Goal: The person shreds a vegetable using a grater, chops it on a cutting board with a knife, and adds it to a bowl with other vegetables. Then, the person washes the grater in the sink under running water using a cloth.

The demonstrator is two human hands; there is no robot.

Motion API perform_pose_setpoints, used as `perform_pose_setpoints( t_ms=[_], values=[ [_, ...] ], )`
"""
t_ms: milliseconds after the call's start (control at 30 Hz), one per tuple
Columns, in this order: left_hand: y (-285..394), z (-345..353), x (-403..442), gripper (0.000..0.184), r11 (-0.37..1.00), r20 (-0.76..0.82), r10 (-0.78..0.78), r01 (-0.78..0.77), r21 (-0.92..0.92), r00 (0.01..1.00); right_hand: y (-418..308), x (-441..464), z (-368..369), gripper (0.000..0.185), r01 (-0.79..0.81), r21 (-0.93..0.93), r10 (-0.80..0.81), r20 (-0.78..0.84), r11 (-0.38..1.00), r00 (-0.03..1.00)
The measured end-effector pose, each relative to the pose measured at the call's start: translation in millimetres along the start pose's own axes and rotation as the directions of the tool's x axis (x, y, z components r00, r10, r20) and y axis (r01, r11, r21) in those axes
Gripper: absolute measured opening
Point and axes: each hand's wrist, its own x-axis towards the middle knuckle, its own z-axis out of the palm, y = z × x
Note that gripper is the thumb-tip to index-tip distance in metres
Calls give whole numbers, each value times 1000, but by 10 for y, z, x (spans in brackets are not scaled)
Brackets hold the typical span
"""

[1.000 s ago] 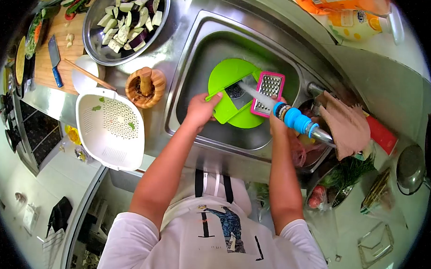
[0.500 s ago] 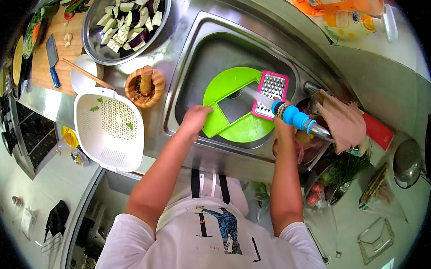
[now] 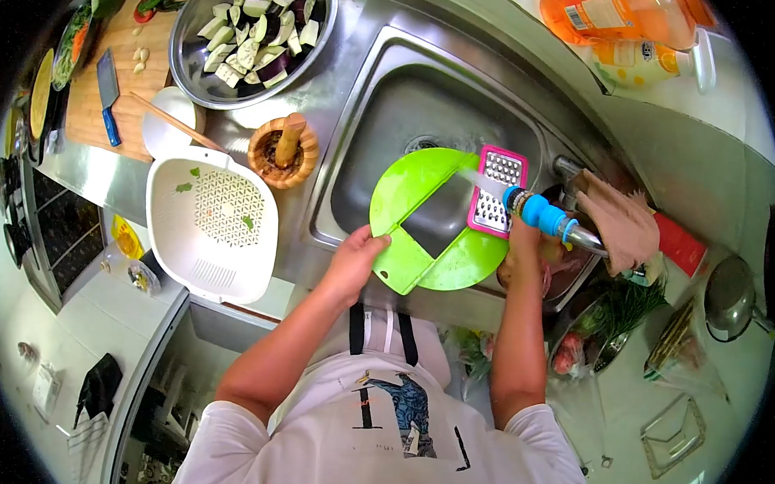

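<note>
My left hand [image 3: 358,260] is closed on the left edge of a round green slicer board [image 3: 402,196] with a rectangular opening in it. The board is tilted over the near part of the sink. A pink-rimmed metal grater [image 3: 497,195] sits at the board's right side. My right hand [image 3: 524,247] is closed at the grater's lower right edge, its fingers partly hidden behind the faucet [image 3: 542,215]. Water streams from the blue-ringed spout across the grater and board.
The steel sink [image 3: 343,155] lies beneath. Left stand a wooden mortar [image 3: 262,165] with pestle, a white colander [image 3: 166,234] and a bowl [image 3: 184,85] of cut eggplant. A knife [image 3: 109,87] rests on the cutting board [image 3: 80,116]. A brown cloth [image 3: 615,216] hangs by the faucet.
Both hands have brought the green slicer board and grater toward my body and slightly right, uncovering the sink drain. The view has shifted slightly as well.
</note>
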Motion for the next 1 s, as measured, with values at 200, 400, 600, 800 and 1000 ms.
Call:
perform_pose_setpoints(
  t_ms=[200, 400, 600, 800, 1000],
  values=[
    [-29, 43, 135, 35, 988, -13, 88, -86, 126, 996, -462, -436, -60, 37, -16, -92, 3, -138, 996, 990],
    [-103, 43, 762, 58, 749, 13, 336, -275, 603, 942, -784, -673, -120, 30, -37, -591, -74, -162, 806, 984],
    [315, 662, 1424, 104, 641, -57, 414, -247, 727, 908, -238, -399, -334, 22, 490, -493, -489, 142, 719, 861],
    [634, 930, 1834, 98, 369, 167, 573, -434, 822, 802, -247, -335, -198, 27, 334, -629, -271, 198, 702, 942],
    [775, 1095, 1782, 89, 300, 152, 568, -375, 877, 809, -83, -156, -231, 36, 323, -560, -328, 96, 763, 940]
  ],
)
